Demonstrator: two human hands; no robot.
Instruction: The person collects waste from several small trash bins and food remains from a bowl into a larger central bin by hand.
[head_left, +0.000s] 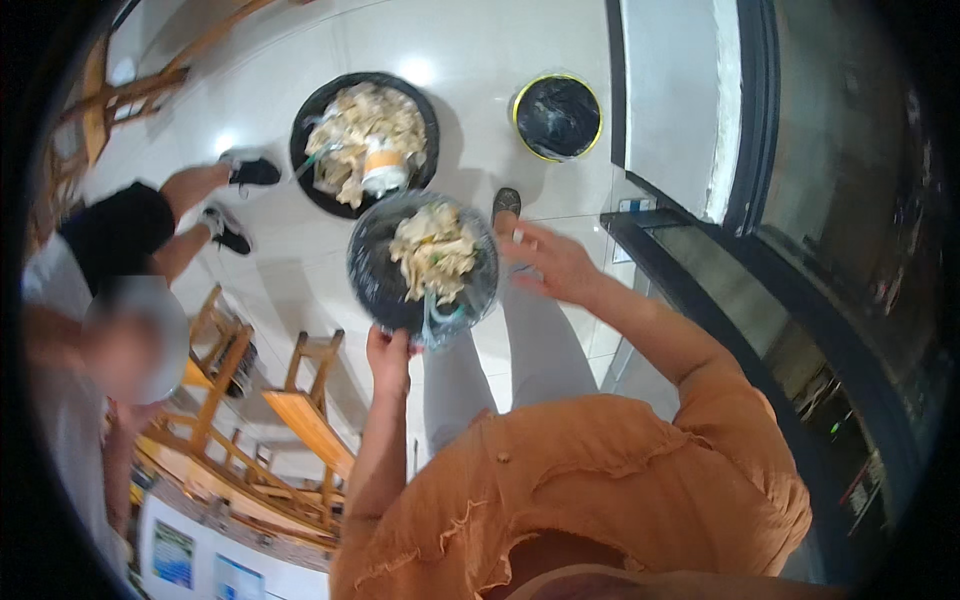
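My left hand (391, 358) grips the near rim of a round bin (369, 262) lined with a dark bag and clear plastic. Crumpled tissues (435, 251) and a bluish-green strip (433, 315) lie inside. My right hand (551, 262), blurred, is just right of the bin's rim, fingers apart, holding nothing I can see. Beyond it stands a larger round bin (301, 135) with a black liner, heaped with crumpled tissues (360, 112) and a white cup with an orange band (384, 169). A smaller bin with a yellow rim (596, 112) and black liner is at the upper right.
Another person (135, 225) in dark shorts is at the left, feet near the large bin. Wooden chairs (311, 412) stand at the lower left, more wooden furniture (94, 112) at the upper left. A dark-framed glass door (735, 262) is at the right. The floor is pale tile (480, 45).
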